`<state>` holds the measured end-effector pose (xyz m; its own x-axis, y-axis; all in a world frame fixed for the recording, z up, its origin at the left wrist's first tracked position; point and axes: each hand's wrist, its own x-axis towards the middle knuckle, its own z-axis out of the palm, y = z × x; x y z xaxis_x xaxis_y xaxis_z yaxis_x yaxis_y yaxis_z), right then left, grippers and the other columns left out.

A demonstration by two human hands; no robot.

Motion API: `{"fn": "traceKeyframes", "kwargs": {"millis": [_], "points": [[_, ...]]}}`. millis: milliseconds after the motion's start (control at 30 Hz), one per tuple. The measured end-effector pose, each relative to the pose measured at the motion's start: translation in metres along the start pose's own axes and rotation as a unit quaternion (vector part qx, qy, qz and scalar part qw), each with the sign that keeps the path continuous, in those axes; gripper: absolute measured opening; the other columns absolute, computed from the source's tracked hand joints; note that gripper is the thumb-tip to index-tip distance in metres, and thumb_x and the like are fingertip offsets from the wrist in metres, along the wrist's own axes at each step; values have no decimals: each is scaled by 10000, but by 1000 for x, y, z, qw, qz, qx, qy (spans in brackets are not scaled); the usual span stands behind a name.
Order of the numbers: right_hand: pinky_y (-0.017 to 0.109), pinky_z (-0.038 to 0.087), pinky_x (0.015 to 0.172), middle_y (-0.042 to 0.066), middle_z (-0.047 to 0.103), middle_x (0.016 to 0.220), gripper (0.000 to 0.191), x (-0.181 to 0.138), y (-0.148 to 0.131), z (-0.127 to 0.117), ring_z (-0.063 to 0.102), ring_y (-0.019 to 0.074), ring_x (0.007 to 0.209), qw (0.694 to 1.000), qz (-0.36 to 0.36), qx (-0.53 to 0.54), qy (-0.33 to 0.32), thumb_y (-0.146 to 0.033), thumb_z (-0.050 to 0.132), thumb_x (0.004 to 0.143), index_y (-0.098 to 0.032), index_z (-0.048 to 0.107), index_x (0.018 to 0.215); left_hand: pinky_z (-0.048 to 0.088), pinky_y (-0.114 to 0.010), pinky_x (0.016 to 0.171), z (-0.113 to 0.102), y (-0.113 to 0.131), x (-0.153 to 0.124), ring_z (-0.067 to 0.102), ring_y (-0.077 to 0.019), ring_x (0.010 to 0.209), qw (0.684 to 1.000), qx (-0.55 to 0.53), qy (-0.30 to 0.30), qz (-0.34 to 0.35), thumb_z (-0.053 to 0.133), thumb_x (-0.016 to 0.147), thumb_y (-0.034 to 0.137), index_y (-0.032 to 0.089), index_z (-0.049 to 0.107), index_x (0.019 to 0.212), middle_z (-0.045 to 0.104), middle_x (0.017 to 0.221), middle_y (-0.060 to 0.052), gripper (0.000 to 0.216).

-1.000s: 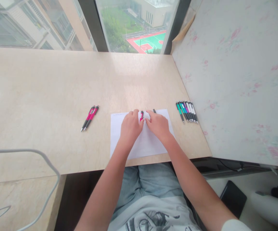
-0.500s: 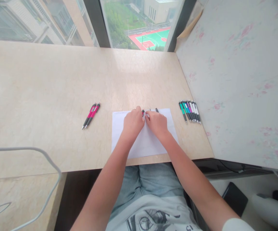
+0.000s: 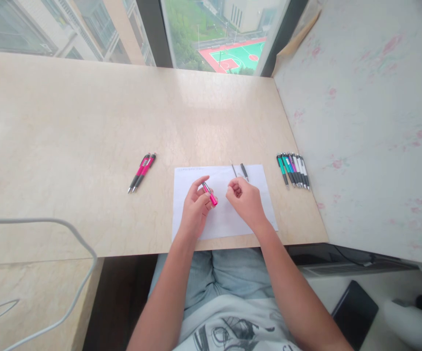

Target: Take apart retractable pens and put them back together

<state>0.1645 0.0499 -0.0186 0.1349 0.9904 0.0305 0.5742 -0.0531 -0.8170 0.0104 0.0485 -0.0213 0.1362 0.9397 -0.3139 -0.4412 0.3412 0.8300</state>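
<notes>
My left hand (image 3: 195, 207) is closed on the pink barrel of a pen (image 3: 210, 194), held over a white sheet of paper (image 3: 225, 222). My right hand (image 3: 246, 201) hovers just right of it with fingers curled in a pinch; what it holds, if anything, is too small to make out. On the far edge of the paper lie a thin refill (image 3: 233, 168) and a short black pen part (image 3: 244, 171). Two pink pens (image 3: 142, 172) lie together to the left of the paper.
A row of several pens (image 3: 293, 170) in green, purple and white lies to the right, near a flowered wall panel (image 3: 372, 122). The beige table (image 3: 86, 122) reaches to a window. A grey cable (image 3: 50, 229) loops at the left front edge.
Both hands have drawn back from the paper's far edge toward me. My left hand has lifted the pink barrel, and the refill and black part now lie uncovered on the paper.
</notes>
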Motion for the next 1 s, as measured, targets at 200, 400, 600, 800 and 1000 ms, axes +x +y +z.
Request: {"fn": "traceKeyframes", "kwargs": {"millis": [200,400,600,800,1000], "points": [[247,507,512,24,720,731,197,-25,-5,-3,653,141,586,984,46,173,2,-368,571,892,-195,656,931,485,-225,673,-6,-7,3,584,-85,683,997,-76,2,12,668,770,226,227,550,1120,564,849,18,369],[265,552,566,46,743,831,182,-38,-26,2,677,151,669,984,9,172,41,-372,638,885,-211,715,922,502,-213,718,-11,-5,1,596,-81,744,991,-128,14,31,685,798,271,245,547,1124,591,954,-10,354],[299,584,633,40,753,837,150,-40,-43,10,696,157,677,986,-25,163,30,-348,639,902,-215,708,917,498,-204,731,-13,-1,-5,570,-87,776,981,-187,27,52,651,866,349,256,577,1193,571,941,-18,348],[306,578,694,34,751,891,115,-40,-57,4,708,167,787,988,-90,103,74,-312,628,919,-232,709,903,502,-218,750,-9,-11,-5,569,-76,755,969,-244,10,26,717,828,314,234,611,1035,592,963,-11,245],[291,562,653,31,740,882,125,-34,-62,-2,669,159,764,986,-136,15,91,-306,609,932,-234,705,899,506,-189,751,-3,-14,-3,586,-55,722,947,-319,-29,0,845,699,202,193,633,914,640,925,5,302]]}}
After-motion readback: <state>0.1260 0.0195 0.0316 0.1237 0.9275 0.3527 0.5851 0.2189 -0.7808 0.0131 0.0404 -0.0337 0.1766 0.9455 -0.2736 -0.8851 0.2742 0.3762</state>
